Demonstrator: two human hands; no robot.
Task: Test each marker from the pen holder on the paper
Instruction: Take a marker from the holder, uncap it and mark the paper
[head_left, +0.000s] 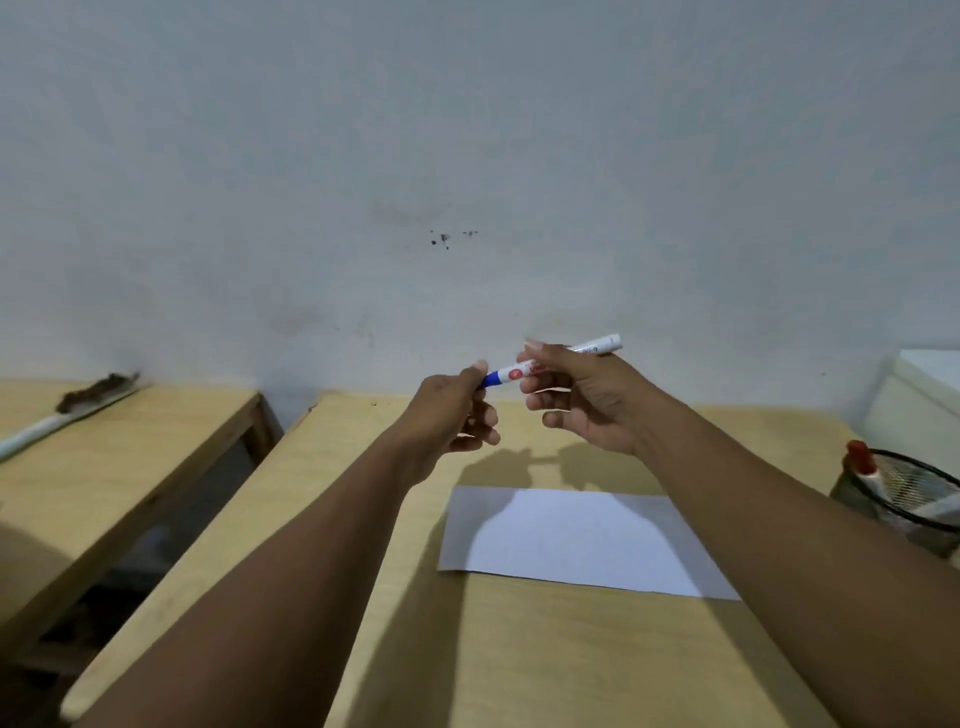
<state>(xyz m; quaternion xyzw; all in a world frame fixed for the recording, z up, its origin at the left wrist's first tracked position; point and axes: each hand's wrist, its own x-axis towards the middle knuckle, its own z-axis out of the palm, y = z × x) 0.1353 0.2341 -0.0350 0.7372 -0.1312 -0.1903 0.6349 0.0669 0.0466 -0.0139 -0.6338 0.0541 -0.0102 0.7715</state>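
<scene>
Both hands held one marker (524, 370) in the air, above the far part of the worktop (519, 649). The left hand (452, 410) pinched its blue cap (488, 379); the right hand (582, 400) gripped the white barrel. Uncapping looked like the step: a straight pull along the barrel would do best. The paper (582, 540) lay nearer, unmarked. The mesh pen holder (904, 493) stood at the right, holding more markers.
</scene>
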